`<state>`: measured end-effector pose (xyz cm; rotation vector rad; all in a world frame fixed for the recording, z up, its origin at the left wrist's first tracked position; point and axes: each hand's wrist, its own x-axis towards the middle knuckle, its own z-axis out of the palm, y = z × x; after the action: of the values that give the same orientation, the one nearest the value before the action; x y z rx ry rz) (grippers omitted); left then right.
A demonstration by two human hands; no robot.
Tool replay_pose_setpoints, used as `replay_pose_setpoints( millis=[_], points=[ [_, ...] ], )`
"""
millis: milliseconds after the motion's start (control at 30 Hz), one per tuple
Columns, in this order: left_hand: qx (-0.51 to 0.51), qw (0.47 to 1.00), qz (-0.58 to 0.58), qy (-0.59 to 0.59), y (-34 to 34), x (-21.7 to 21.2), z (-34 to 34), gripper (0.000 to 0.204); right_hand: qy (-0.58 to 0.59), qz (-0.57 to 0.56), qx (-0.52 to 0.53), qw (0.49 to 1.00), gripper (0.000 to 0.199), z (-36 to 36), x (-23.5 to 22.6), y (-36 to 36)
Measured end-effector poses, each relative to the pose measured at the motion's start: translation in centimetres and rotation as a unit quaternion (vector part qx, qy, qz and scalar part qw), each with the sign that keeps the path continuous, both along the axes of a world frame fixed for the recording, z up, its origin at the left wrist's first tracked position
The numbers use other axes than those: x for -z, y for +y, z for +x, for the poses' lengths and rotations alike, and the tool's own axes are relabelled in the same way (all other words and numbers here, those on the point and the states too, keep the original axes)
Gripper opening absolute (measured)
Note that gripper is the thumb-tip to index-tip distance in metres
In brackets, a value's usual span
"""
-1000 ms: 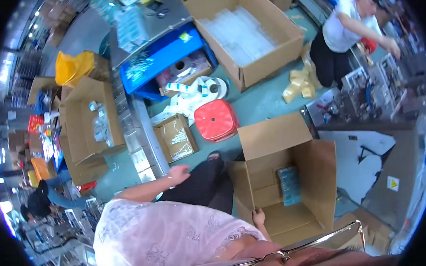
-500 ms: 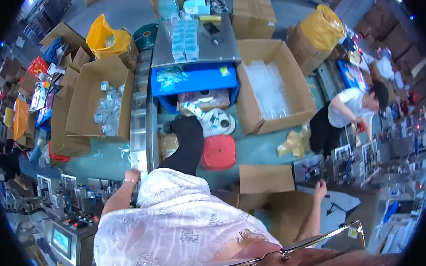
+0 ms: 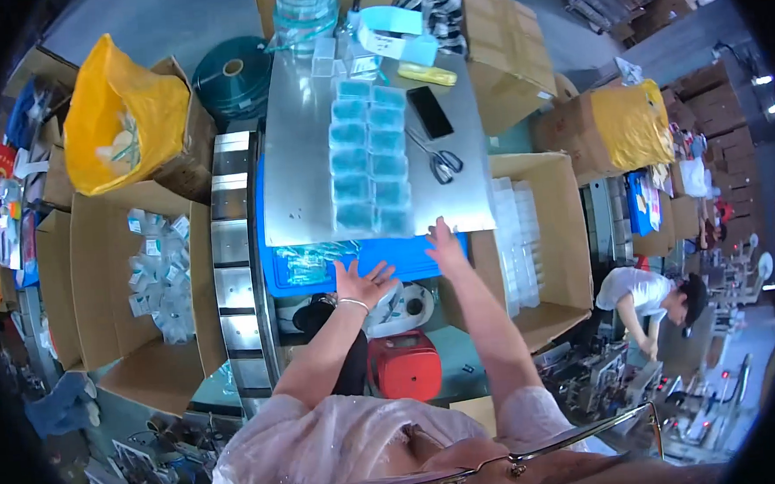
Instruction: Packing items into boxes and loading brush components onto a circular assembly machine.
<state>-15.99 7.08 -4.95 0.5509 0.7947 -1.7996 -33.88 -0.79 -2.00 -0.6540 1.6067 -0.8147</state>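
Both my hands reach toward the near edge of a metal-topped table [image 3: 305, 176]. My left hand [image 3: 365, 287] is open with fingers spread, over the front of a blue bin [image 3: 406, 257] under the tabletop. Small clear-and-teal packets [image 3: 314, 262] lie in that bin beside it. My right hand [image 3: 443, 246] is open and empty at the table's near edge. Just beyond my hands, two rows of clear plastic boxes with teal contents [image 3: 369, 160] stand on the metal top. Scissors [image 3: 443, 162] and a black phone [image 3: 431, 113] lie to their right.
A carton of clear packs [image 3: 161, 271] stands left, past a roller conveyor [image 3: 233, 241]. Another carton [image 3: 568, 259] holds stacked clear trays [image 3: 517, 244]. A red stool [image 3: 405, 368] is below the table. A person [image 3: 640, 303] works at the right.
My body has moved forward to the table. Both hands have come from my sides to its near edge, and my fingers have opened. The table and boxes appear closer.
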Motion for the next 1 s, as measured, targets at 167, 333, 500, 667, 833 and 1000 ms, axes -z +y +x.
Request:
replay_pose_setpoints(
  millis=[167,333,500,667,833,1000],
  points=[
    [-0.029,0.999,0.016,0.031,-4.0,-1.1,2.6,0.079,-0.056,-0.035,-0.076,0.995,0.058,2.7,5.4,-4.3],
    [-0.016,0.996,0.036,0.078,-5.7,-4.2,4.1,0.075,0.198,-0.086,-0.145,0.965,0.054,3.7,-2.0,-6.2],
    [0.064,0.995,-0.043,-0.056,-5.8,-3.7,6.0,0.067,0.393,-0.217,-0.26,0.855,0.063,6.1,-4.1,-3.1],
    [0.172,0.972,-0.038,-0.152,-3.4,-3.2,5.1,0.064,0.463,-0.312,-0.329,0.762,0.062,6.8,-1.1,-0.7],
    [0.384,0.726,-0.25,-0.513,-0.5,-3.0,4.4,0.086,0.503,-0.282,-0.385,0.721,0.069,5.9,-1.9,-0.6],
    [0.286,0.37,-0.393,-0.792,-1.8,-9.6,4.9,0.088,0.291,-0.263,-0.361,0.846,0.063,4.2,-8.4,4.0]
  ],
)
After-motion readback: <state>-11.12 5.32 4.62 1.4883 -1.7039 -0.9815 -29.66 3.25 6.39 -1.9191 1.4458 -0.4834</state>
